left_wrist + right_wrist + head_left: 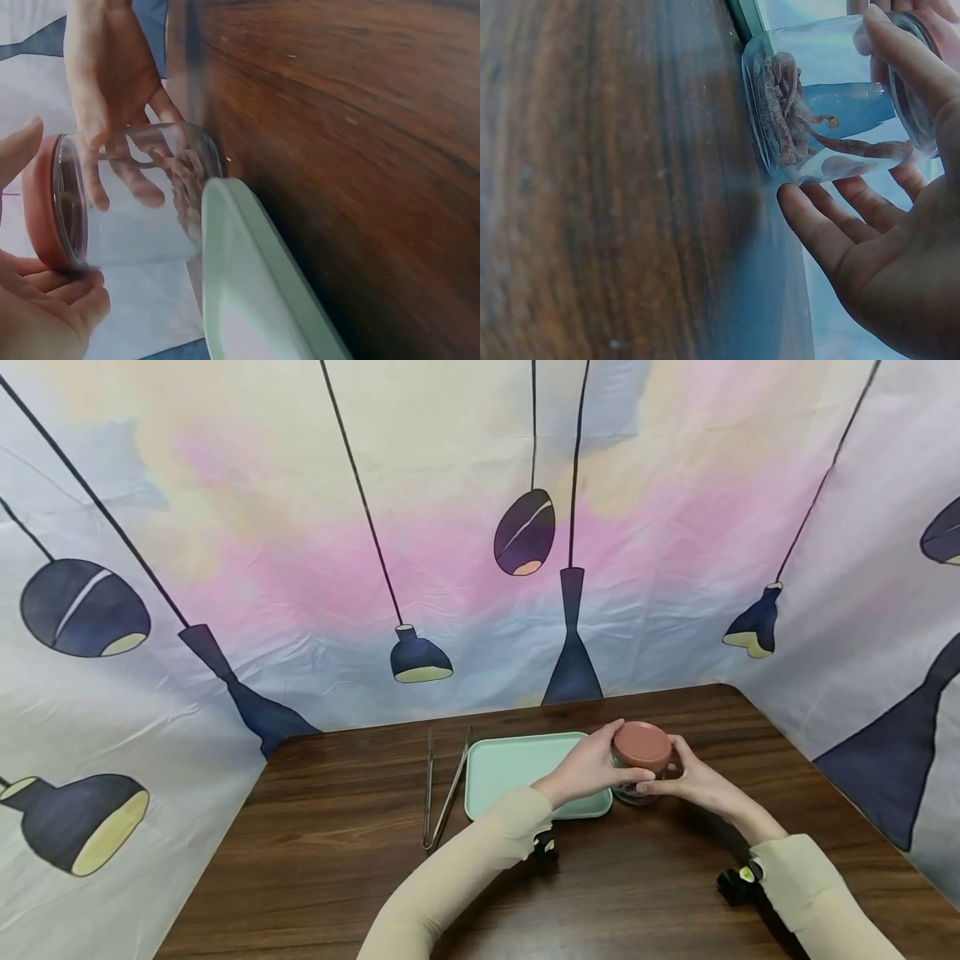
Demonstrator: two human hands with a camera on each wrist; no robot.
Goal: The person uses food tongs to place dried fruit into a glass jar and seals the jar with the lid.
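Observation:
A clear jar [142, 232] with a reddish-brown lid [642, 744] stands on the table just right of a mint-green tray. Brown, wrinkled dried strips [784, 112] lie at its bottom, and one longer strip reaches up towards the lid. My left hand [596, 766] holds the lid from the left, thumb on the near side and fingers on the far side. From the right, my right hand [693, 779] steadies the glass body between thumb and fingers. In the right wrist view its fingers [821, 225] spread along the glass. The lid sits on the jar's mouth.
The mint-green tray [517, 768] lies left of the jar, its right edge close beside the glass. Metal tongs [442, 802] with spread arms rest left of the tray. The brown wooden table [337, 860] backs onto a cloth [262, 527] printed with lamps.

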